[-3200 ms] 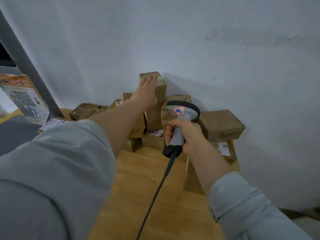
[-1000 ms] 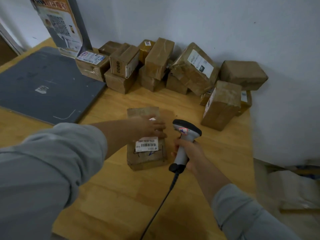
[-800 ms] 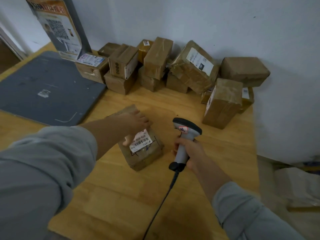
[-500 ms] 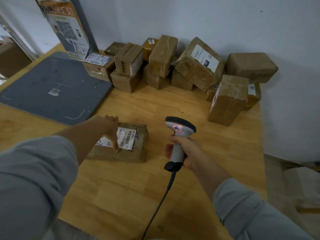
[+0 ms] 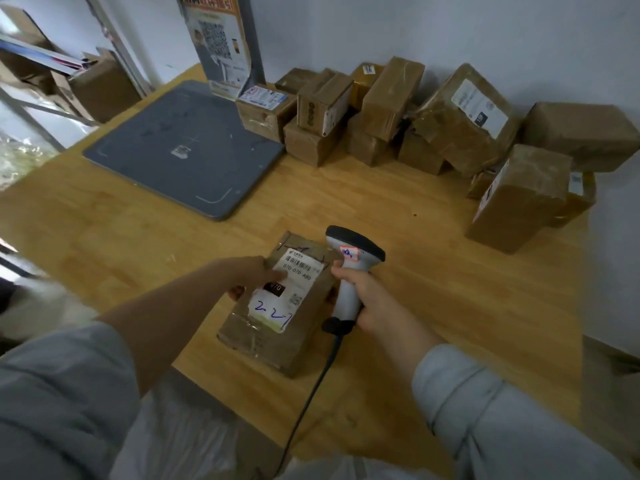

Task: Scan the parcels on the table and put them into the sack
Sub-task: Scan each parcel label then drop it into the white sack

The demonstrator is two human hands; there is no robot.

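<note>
Head view: boxy, taped cardboard parcel (image 5: 280,303), white label (image 5: 294,282) inked blue, at 6 o'clock on the wooden bench (image 5: 433,271); left hand (image 5: 247,275) grips its 9 o'clock edge, right hand (image 5: 363,299) clasps a grey scanner (image 5: 349,251).

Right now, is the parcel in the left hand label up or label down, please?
Label up: the white label, with barcode and blue handwriting, faces the camera on top of the parcel that the left hand grips.
</note>
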